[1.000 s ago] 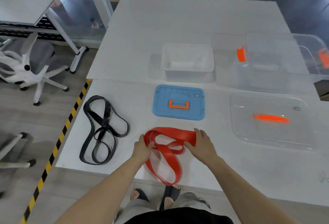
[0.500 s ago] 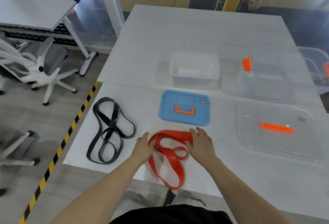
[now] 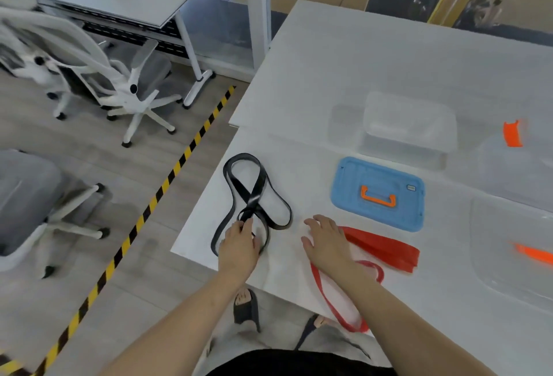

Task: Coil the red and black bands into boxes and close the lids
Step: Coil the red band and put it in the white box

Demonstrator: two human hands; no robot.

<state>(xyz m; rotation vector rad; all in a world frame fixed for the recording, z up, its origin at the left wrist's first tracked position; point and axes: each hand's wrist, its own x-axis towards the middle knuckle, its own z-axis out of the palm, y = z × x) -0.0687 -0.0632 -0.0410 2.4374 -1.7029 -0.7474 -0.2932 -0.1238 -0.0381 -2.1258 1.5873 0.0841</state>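
Observation:
A black band (image 3: 258, 188) lies twisted in a figure-eight near the table's left front corner. My left hand (image 3: 239, 245) rests on its lower loop, fingers closed on the band just below the crossing. The red band (image 3: 386, 248) lies folded flat below the blue lid (image 3: 347, 196), and one loop hangs over the table's front edge. Spread open, my right hand (image 3: 327, 241) covers the red band's left end. Behind the blue lid stands a small white box (image 3: 410, 124), open. At the far right are a large clear box (image 3: 514, 166) and its clear lid (image 3: 490, 244).
The white table (image 3: 359, 70) ends just left of the black band and just below my hands. Grey office chairs (image 3: 131, 88) and another desk stand on the floor at the left. Yellow-black tape (image 3: 155, 196) runs along the floor beside the table.
My left hand left the red band and moved left onto the black band. My right hand slid to the red band's left end. The view swung left.

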